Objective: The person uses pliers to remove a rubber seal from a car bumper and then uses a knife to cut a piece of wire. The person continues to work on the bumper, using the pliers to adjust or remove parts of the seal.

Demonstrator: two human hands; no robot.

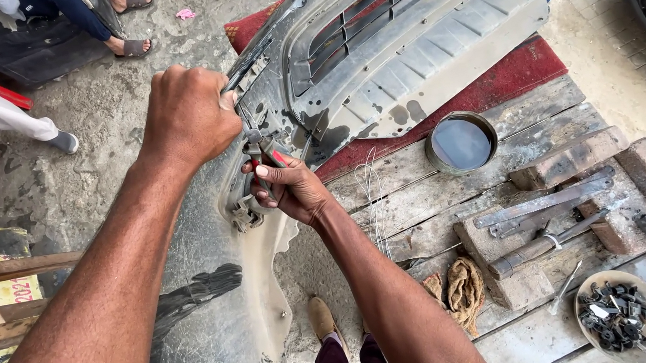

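Gripping the bumper (405, 54) edge at frame centre, my left hand (189, 115) is fisted; my right hand (289, 187) just below closes around red-handled pliers (272, 156). I see the bumper's long axis run toward the upper right, over the wooden desk (430, 197).

Both arms reach forward, hands close together

The left hand (188, 115) is clenched into a fist, knuckles up, forearm stretched out long. The right hand (287, 188) sits just below it, fingers (262, 170) curled tight, wrist bent, palm turned leftward.
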